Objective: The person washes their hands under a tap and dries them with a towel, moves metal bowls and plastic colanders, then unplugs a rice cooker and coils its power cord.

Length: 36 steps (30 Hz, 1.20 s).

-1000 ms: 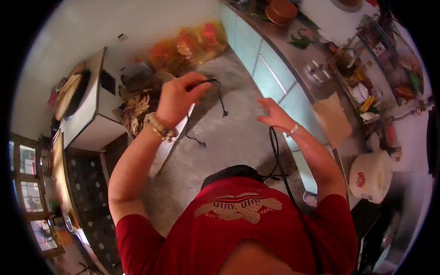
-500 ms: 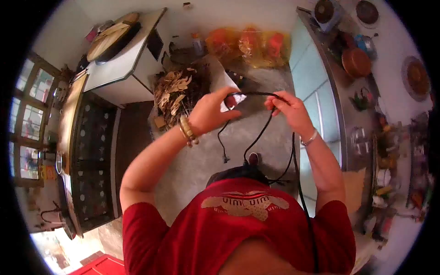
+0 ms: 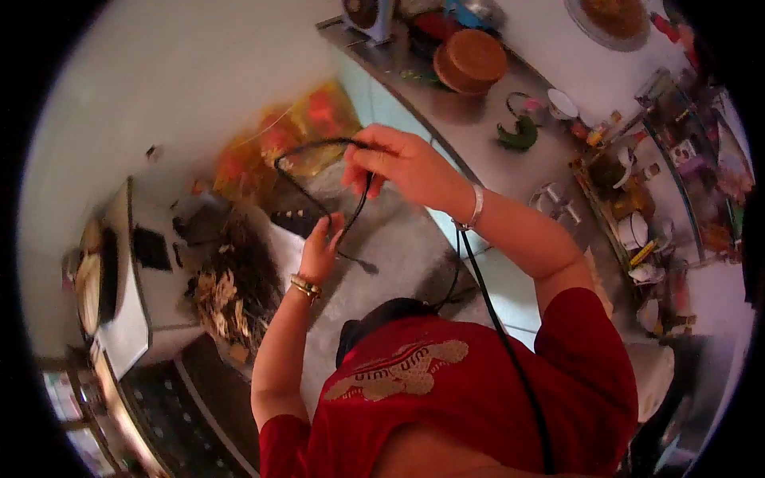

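A black cable (image 3: 319, 144) makes a loop in front of me between both hands. My right hand (image 3: 398, 163) is closed on it at the loop's upper right, fingers bent around it. Lower and to the left, my left hand (image 3: 320, 253) pinches the cable between thumb and fingers. Below the loop hangs a cord end with what looks like a plug (image 3: 368, 267), blurred. Another black length of cable (image 3: 496, 319) runs from under my right wrist down over my red shirt (image 3: 470, 350).
To the right is a counter (image 3: 470, 119) with a brown pot (image 3: 470, 62) and a green item (image 3: 518, 134). Cluttered shelves (image 3: 633, 227) stand farther right. Dry leaves and twigs (image 3: 227, 295) lie on the floor at left, near a white-topped cabinet (image 3: 127, 331). Yellow-red bags (image 3: 279, 135) sit by the wall.
The view has turned toward the counter. My left hand has dropped below my right, and its wide-spread thumb and fingers have closed on the cable. The loop is now smaller.
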### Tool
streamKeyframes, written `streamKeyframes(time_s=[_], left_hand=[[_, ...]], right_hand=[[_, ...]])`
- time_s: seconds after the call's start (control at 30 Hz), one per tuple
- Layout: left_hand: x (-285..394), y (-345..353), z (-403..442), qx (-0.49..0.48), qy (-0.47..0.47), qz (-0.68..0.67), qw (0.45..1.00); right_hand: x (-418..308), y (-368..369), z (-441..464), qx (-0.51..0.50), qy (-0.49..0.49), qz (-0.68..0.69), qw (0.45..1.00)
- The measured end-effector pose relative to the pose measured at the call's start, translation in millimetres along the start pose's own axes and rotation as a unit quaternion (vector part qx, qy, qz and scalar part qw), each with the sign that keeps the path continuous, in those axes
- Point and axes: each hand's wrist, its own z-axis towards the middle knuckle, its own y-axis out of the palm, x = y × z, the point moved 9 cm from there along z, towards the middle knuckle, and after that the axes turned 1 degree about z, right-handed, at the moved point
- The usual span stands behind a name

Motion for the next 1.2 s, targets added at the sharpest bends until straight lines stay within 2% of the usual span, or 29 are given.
streamKeyframes(time_s=[0.07,0.13,0.2,0.23,0.3,0.33,0.37,0.4,0.43,0.47,0.5,0.53,0.6,0.63,0.67,0.73,0.77,0.8,0.87,0.9,0.97,1.07,1.1,1.13,1.17,1.2], left_hand=[[6.6,22.3,50.0,-0.043,-0.054,-0.145,0.987],[1.6,54.3,101.9,-0.113,-0.059,-0.156,0.979],[2.3,91.5,143.4,-0.183,-0.071,-0.167,0.966],[23.8,110.6,163.3,-0.231,-0.043,-0.153,0.96],[61.8,141.5,205.6,-0.288,-0.001,-0.149,0.946],[66.6,158.1,223.1,-0.312,-0.059,-0.19,0.929],[66.6,173.1,236.6,-0.335,-0.119,-0.226,0.907],[70.3,188.5,255.2,-0.333,-0.102,-0.258,0.901],[73.6,204.4,269.2,-0.359,-0.126,-0.272,0.884],[80.2,219.6,286.4,-0.382,-0.147,-0.284,0.867],[80.2,232.6,303.7,-0.376,-0.17,-0.258,0.873],[84.1,245.3,317.6,-0.384,-0.172,-0.255,0.87],[87.5,278.9,339.7,-0.39,-0.225,-0.362,0.816],[93.4,294.2,346.5,-0.419,-0.205,-0.403,0.787],[86.7,310.5,345.3,-0.422,-0.218,-0.4,0.784],[100.0,329.7,372.4,-0.405,-0.141,-0.319,0.845],[103.3,337.6,379.0,-0.4,-0.109,-0.255,0.874],[98.0,351.7,382.3,-0.405,-0.112,-0.252,0.872],[101.1,370.7,402.6,-0.359,0.065,-0.104,0.925],[100.3,381.5,405.7,-0.361,0.064,-0.102,0.925],[107.6,394.1,414.7,-0.248,0.168,0.067,0.952],[88.3,429.9,414.1,-0.208,0.208,0.141,0.945],[73.5,442.9,413.5,-0.249,0.129,0.172,0.944],[70.3,448.1,414.8,-0.25,0.128,0.172,0.944],[61.8,454.3,416.0,-0.254,0.114,0.178,0.944],[52.4,459.8,418.7,-0.257,0.099,0.185,0.943]], right_hand=[[2.7,-51.8,12.1,0.109,-0.008,0.053,0.993],[-1.8,-96.5,26.9,0.147,-0.02,0.045,0.988],[-9.3,-148.5,27.2,0.246,-0.052,0.054,0.966],[-5.9,-170.2,25.5,0.266,-0.046,0.053,0.961],[-17.0,-236.5,9.7,0.376,-0.106,0.077,0.918],[-19.9,-264.9,4.2,0.385,-0.106,0.065,0.915],[-20.3,-295.3,-11.4,0.435,-0.119,0.074,0.889],[-13.1,-323.6,-32.2,0.488,-0.126,0.087,0.859],[-5.0,-346.1,-47.2,0.499,-0.122,0.084,0.854],[5.3,-374.1,-67.1,0.54,-0.135,0.108,0.823],[18.4,-397.7,-84.5,0.579,-0.149,0.133,0.791],[29.3,-417.0,-96.4,0.587,-0.149,0.134,0.785],[57.3,-454.7,-125.3,0.611,-0.15,0.143,0.764],[70.1,-465.1,-138.2,0.619,-0.145,0.145,0.758],[86.7,-476.7,-151.9,0.626,-0.144,0.171,0.747],[106.5,-509.5,-158.1,0.628,-0.155,0.197,0.737],[124.4,-519.7,-169.3,0.649,-0.141,0.222,0.714],[136.4,-527.0,-178.4,0.667,-0.124,0.245,0.692],[151.1,-555.5,-177.9,0.665,-0.117,0.263,0.689],[160.2,-569.0,-173.7,0.658,-0.111,0.281,0.689],[172.7,-597.5,-167.7,0.648,-0.102,0.27,0.705],[211.5,-654.6,-166.9,0.624,-0.07,0.248,0.737],[218.4,-665.5,-163.2,0.611,-0.048,0.237,0.754],[224.8,-673.7,-164.0,0.611,-0.047,0.237,0.754],[220.4,-681.8,-155.7,0.575,0.092,-0.046,0.812],[218.5,-683.0,-138.3,0.478,0.22,-0.325,0.786]])
